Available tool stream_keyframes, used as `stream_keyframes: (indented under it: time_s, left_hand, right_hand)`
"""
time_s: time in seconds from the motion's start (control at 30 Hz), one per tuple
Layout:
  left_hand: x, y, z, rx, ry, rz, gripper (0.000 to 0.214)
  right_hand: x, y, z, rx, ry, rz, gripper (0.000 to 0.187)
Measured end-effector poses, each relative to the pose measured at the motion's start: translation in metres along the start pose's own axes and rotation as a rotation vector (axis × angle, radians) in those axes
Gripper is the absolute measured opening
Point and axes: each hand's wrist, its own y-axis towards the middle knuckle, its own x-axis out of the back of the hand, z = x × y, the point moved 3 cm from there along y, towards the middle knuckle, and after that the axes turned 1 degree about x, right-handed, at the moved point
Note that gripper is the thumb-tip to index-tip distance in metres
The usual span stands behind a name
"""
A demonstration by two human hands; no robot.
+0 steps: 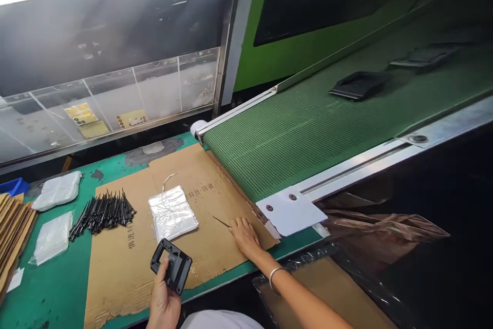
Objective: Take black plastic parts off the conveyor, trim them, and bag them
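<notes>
My left hand (pixel 165 298) holds up a black plastic part (pixel 180 272) with a rectangular opening and small holes, its thumb pressed on the near face. My right hand (pixel 245 236) rests low over the cardboard sheet (pixel 115 277), fingers curled at the end of a thin, dark, pointed tool (pixel 221 221). The tool's other end is hidden under the fingers. Between the hands and a little farther off lies a stack of clear plastic bags (pixel 173 213), with a thin strip at its top.
A green conveyor belt (pixel 269 139) slopes down to the table, carrying two black plastic parts (pixel 358 85). Left on the green table (pixel 57 293) are a pile of black pin-like pieces (pixel 103 211), more plastic bags (pixel 54 236) and stacked cardboard (pixel 13 236). A lined carton (pixel 323 293) stands below right.
</notes>
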Motion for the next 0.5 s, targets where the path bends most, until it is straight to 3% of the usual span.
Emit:
stream_keyframes:
  time_s: [0.17, 0.37, 0.43, 0.5]
  left_hand:
    - [-0.002, -0.003, -0.006, 0.039, -0.062, -0.011, 0.004]
    - [-0.005, -0.015, -0.021, 0.107, -0.132, 0.045, 0.007]
    - [-0.007, -0.020, -0.026, 0.121, -0.162, 0.067, 0.010]
    - [-0.008, -0.026, -0.030, 0.140, -0.189, 0.082, 0.013]
  right_hand:
    - [-0.017, -0.002, 0.028, 0.001, 0.218, 0.093, 0.024]
    - [-0.029, -0.047, 0.110, 0.083, 0.503, 0.271, 0.052]
    - [-0.022, -0.066, 0.136, 0.150, 0.544, 0.341, 0.051]
    - [-0.013, -0.081, 0.159, 0.321, 0.519, 0.350, 0.045]
